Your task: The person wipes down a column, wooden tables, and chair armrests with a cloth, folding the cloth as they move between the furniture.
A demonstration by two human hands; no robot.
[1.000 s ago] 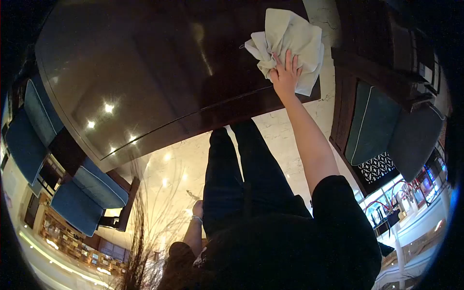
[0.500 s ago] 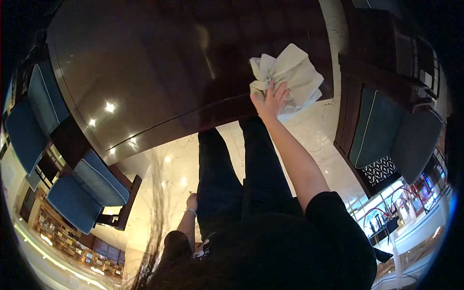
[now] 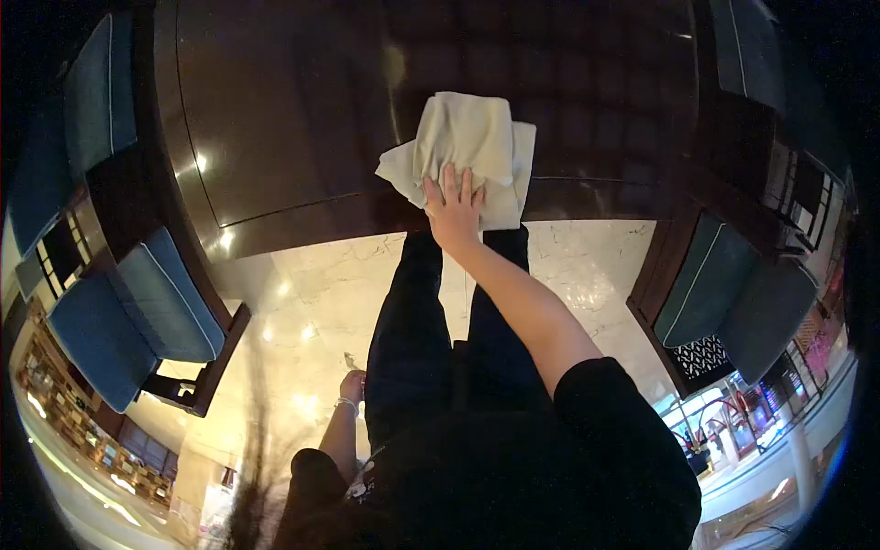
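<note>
My right hand [image 3: 453, 213] presses down on a pale cloth [image 3: 463, 128], its fingers spread over the folds and holding it. The cloth lies partly folded over itself on the dark, glossy table [image 3: 293, 119], and one corner reaches the near edge. Low at my left side hangs my left hand [image 3: 351, 385], close to my thigh and well below the table. Its fingers look curled and are partly hidden; a small pale-greenish thing seems to stick out above them, too small to name.
Blue cushioned chairs [image 3: 137, 312] stand on the left, and a dark-framed teal chair [image 3: 706, 284] on the right. Pale marble floor [image 3: 587, 284] lies under my feet. Behind to the right is a brightly lit counter area [image 3: 733, 431].
My right hand has moved left along the table's near edge with the cloth, which now lies flatter and more folded. The view has turned slightly. My left hand stays by my thigh.
</note>
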